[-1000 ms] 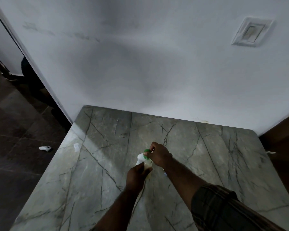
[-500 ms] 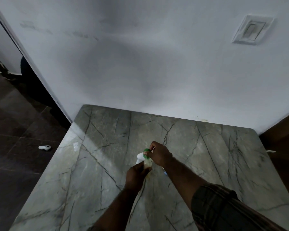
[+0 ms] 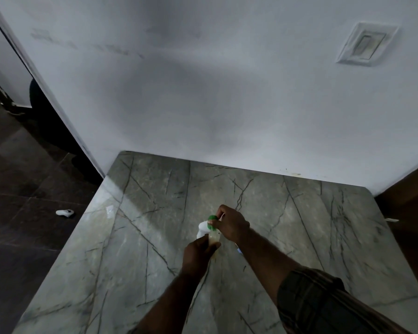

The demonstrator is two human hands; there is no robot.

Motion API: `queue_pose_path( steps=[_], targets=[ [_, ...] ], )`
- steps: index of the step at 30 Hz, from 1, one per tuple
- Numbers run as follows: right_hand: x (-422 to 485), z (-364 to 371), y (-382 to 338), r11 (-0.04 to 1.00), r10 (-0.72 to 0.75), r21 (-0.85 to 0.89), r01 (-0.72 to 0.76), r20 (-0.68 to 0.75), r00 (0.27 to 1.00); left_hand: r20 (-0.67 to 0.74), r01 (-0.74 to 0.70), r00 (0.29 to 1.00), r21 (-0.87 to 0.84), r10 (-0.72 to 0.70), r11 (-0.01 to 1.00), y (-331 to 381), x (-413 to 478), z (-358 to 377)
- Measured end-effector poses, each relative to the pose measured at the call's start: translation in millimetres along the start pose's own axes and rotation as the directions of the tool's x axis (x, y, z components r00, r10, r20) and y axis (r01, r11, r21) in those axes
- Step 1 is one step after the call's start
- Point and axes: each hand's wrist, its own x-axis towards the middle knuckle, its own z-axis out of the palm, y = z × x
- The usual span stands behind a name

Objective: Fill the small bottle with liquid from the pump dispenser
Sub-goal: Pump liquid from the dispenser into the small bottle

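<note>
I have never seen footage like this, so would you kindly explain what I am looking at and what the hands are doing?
There is no machine: a camera on a person's head looks forward and down. Both bare hands meet over a grey marble-patterned table against a white wall. The left hand grips a small bottle of pale liquid. The right hand rests on the green-and-white pump dispenser just above it. A small white object lies on the dark floor, left.

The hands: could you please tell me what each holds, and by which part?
The left hand grips the small bottle by its lower body; the right hand holds the pump dispenser at its green top.
</note>
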Motion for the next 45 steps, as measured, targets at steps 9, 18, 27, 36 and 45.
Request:
queue_pose_path(
  steps=[9, 18, 27, 36, 45],
  targets=[
    [-1, -2, -2, 1.000, -0.002, -0.007, 0.002, -0.008, 1.000, -0.001, 0.042, 0.999, -0.031, -0.042, 0.999, 2, 0, 1],
    [-3, 5, 0, 0.999, 0.010, -0.042, -0.011, -0.027, 1.000, 0.008, 0.063, 0.998, -0.023, -0.063, 0.998, -4, -1, 3],
    [-6, 3, -2, 0.999, 0.014, -0.030, -0.015, -0.018, 1.000, 0.009, 0.058, 0.998, -0.048, -0.058, 0.997, -9, 1, 4],
    [-5, -2, -5, 1.000, 0.017, -0.020, -0.017, -0.024, 1.000, 0.003, 0.023, 1.000, -0.037, -0.023, 0.999, -6, 2, 1],
    [-9, 2, -4, 0.999, 0.012, -0.048, -0.014, -0.037, 0.999, 0.009, 0.019, 1.000, -0.028, -0.019, 0.999, -11, 1, 5]
  ],
)
